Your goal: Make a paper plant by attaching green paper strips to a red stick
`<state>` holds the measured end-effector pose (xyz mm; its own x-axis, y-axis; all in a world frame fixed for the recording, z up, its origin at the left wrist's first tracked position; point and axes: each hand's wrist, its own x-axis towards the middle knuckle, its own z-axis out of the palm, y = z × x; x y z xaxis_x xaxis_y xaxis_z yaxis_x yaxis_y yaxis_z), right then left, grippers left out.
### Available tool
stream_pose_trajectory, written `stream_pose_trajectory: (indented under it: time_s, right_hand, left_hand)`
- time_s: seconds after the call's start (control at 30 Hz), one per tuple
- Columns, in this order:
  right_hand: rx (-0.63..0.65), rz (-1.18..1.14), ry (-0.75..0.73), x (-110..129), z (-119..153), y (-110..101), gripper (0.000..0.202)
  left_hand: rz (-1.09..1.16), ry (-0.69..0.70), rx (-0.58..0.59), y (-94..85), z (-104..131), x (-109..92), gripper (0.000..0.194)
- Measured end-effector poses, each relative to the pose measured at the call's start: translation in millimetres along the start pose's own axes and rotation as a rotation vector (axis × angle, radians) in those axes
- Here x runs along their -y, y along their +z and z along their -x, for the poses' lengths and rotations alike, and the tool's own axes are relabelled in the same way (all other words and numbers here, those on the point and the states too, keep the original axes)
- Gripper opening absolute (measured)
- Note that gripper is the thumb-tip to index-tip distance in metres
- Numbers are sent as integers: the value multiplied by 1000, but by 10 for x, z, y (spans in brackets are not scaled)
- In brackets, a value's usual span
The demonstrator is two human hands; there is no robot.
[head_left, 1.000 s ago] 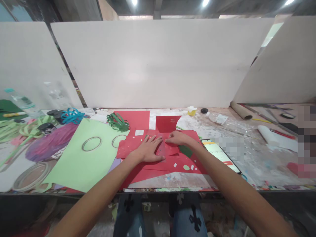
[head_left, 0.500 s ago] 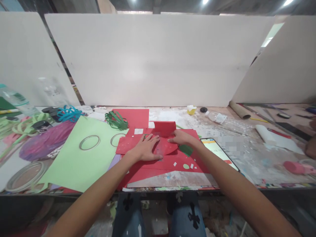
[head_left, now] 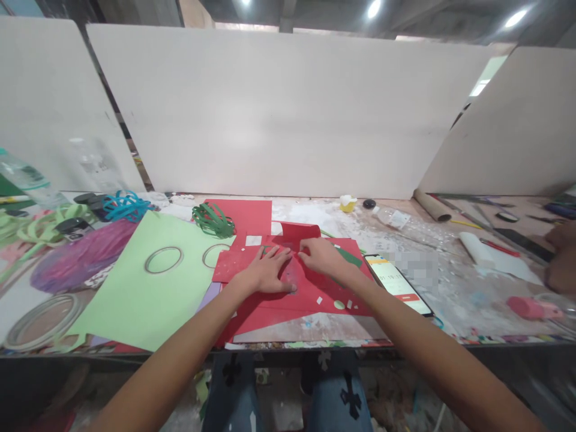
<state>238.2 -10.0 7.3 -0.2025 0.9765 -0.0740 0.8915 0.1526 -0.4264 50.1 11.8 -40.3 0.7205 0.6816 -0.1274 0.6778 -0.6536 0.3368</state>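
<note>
My left hand [head_left: 270, 271] lies flat on a piece of red paper [head_left: 229, 266], fingers spread and pressing it down. Beside it, my right hand [head_left: 320, 257] has its fingers curled closed at the red paper, near the left fingertips; the exact grip is partly hidden. Just beyond both hands, a red paper edge [head_left: 301, 229] curls up from the table. Under the hands lies a larger red sheet [head_left: 283, 317] with small white scraps and a light green disc [head_left: 339, 305] on it. A dark green paper piece [head_left: 348, 256] shows beyond my right wrist.
Left of my hands is a light green sheet [head_left: 130, 300] with metal rings on it. Dark green paper strips [head_left: 213, 220] lie behind. A lit phone [head_left: 400, 287] rests by my right forearm. A plastic bottle [head_left: 396, 217] and cardboard tube [head_left: 432, 206] lie farther right. Another person's hand [head_left: 562, 258] is at the far right.
My right hand has moved left toward my left hand, away from the right end of the red paper. More of the dark green piece shows. My left hand stays put.
</note>
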Motion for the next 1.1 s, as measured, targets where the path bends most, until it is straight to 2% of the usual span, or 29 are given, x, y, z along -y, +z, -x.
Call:
stream_pose_trajectory:
  time_s: [0.07, 0.1, 0.13, 0.2, 0.23, 0.27, 0.37, 0.43, 0.47, 0.53, 0.6, 0.67, 0.77, 0.9, 1.03, 1.1]
  right_hand:
    - [51, -47, -137, 286, 336, -93, 13]
    - [134, -135, -288, 389, 519, -159, 15]
    - [271, -234, -403, 442, 685, -234, 16]
    - [547, -370, -486, 365, 884, -387, 18]
    - [572, -378, -456, 235, 894, -451, 20]
    - [495, -316, -377, 61, 844, -497, 21]
    - [-1, 101, 0, -524, 503, -495, 18]
    - [-110, 185, 83, -748, 298, -369, 29]
    - [-150, 227, 43, -772, 234, -272, 33]
    - [-157, 264, -184, -663, 184, -37, 37]
    - [-98, 251, -432, -453, 193, 196, 41]
    - [-33, 234, -515, -285, 212, 352, 44]
    - [-18, 234, -476, -262, 218, 362, 40]
    - [-57, 256, -316, -421, 208, 132, 34]
    - [-155, 120, -221, -340, 142, -1, 34]
    - [-214, -47, -264, -203, 61, 13, 48]
  left_hand:
    - [-7, 2, 6, 29, -18, 15, 91]
    - [-12, 3, 12, 45, -26, 21, 91]
    - [-14, 2, 21, 60, -31, 26, 92]
    - [-15, 9, 38, 70, -17, 36, 95]
    - [-16, 22, 29, 60, 6, 48, 95]
    - [-16, 34, 3, 38, 42, 70, 95]
    - [-14, 18, -146, -99, 200, 230, 87]
    - [-28, -62, -170, -221, 300, 403, 87]
    - [-37, -99, -106, -278, 333, 494, 83]
    - [-54, -174, -23, -373, 351, 653, 76]
    - [-64, -212, -11, -437, 315, 766, 82]
    - [-67, -240, -9, -477, 263, 840, 88]
    - [-68, -282, -3, -537, 244, 927, 77]
    - [-79, -294, -51, -701, 358, 975, 49]
    - [-85, -223, -134, -982, 461, 795, 33]
    - [-72, -171, -159, -1136, 455, 625, 26]
